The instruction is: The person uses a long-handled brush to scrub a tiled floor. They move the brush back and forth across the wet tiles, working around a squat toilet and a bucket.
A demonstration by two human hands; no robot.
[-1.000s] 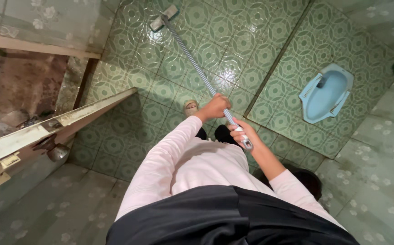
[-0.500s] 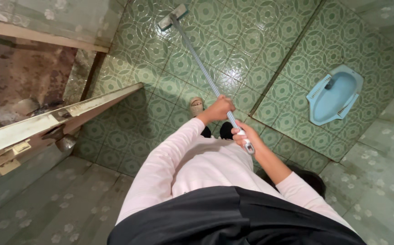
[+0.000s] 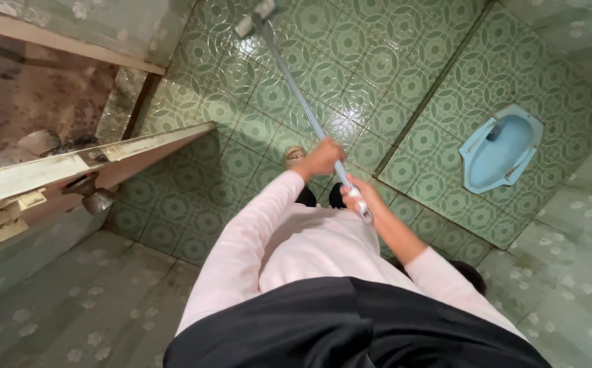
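Both my hands grip a long metal mop handle (image 3: 297, 94). My left hand (image 3: 323, 158) is wrapped around the shaft further down. My right hand (image 3: 358, 194) holds the white end of the handle, close to my body. The flat mop head (image 3: 253, 18) rests on the wet green patterned floor tiles (image 3: 357, 61) at the top of the view. My sandalled foot (image 3: 293, 156) shows just beside my left hand. I wear a pink long-sleeved top.
A blue squat toilet pan (image 3: 500, 148) is set in a raised tiled step at the right. An open door (image 3: 84, 167) with a round metal knob (image 3: 96, 200) stands at the left. Tiled walls close in at the bottom and right.
The mop head has slid further away across the tiles, toward the top edge. Both hands followed the handle forward a little. The view has shifted slightly.
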